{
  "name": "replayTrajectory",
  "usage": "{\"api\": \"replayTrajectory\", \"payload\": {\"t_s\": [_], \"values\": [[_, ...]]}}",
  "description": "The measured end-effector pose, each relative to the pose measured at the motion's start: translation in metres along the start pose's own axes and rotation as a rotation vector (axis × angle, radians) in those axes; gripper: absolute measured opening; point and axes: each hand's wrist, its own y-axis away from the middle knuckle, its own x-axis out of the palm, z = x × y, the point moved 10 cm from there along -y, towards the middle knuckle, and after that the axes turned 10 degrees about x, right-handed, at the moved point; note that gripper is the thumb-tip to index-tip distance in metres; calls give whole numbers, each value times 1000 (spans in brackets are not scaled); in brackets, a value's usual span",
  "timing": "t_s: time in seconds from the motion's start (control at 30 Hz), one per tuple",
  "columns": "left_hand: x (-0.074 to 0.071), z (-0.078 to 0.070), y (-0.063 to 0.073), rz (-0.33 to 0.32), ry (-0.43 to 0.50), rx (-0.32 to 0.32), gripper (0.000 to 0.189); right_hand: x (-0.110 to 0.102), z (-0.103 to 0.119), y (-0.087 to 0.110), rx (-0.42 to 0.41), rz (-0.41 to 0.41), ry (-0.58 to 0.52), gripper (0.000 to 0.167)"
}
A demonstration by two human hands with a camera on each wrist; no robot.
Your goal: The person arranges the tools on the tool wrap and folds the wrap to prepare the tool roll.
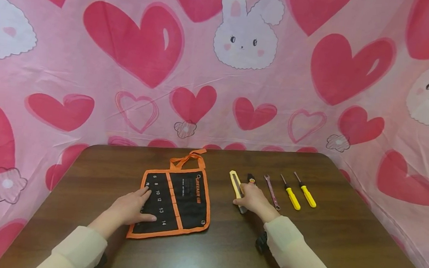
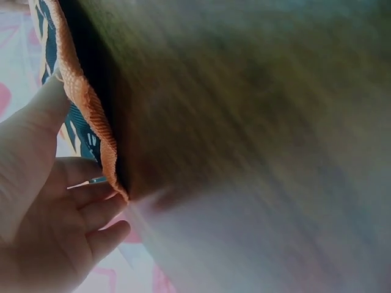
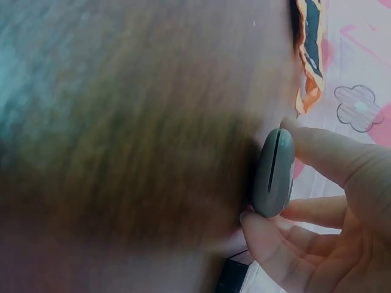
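A black tool pouch (image 1: 190,195) with orange edging and printed size numbers lies flat on the table. On its left part rests my left hand (image 1: 131,206), fingers spread and relaxed; the left wrist view shows that hand (image 2: 55,226) at the pouch's orange edge (image 2: 91,116). My right hand (image 1: 254,199) pinches a yellow and grey utility knife (image 1: 235,184) between thumb and fingers. In the right wrist view the knife's grey rounded end (image 3: 273,174) shows between the fingertips. A black object with a yellow mark (image 1: 251,178) is partly hidden behind the right hand.
To the right of that hand lie a wrench (image 1: 271,192) and two yellow-handled screwdrivers (image 1: 292,198), (image 1: 308,196). An orange tie strap (image 1: 187,160) extends from the pouch's far edge. Pink heart-patterned cloth (image 1: 201,65) hangs behind the brown wooden table (image 1: 227,257).
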Motion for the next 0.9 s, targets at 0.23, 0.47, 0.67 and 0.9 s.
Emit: {"api": "replayTrajectory", "payload": {"t_s": [0.23, 0.47, 0.67, 0.9], "values": [[0, -2, 1, 0, -3, 14, 96, -1, -2, 1, 13, -21, 9, 47], [2, 1, 1, -4, -2, 20, 96, -4, -5, 3, 27, -27, 28, 41], [1, 1, 2, -10, -2, 27, 95, -12, -1, 4, -9, -69, 84, 23], [-1, -1, 2, -19, -2, 36, 95, -18, 3, 6, -39, -92, 73, 37]]}}
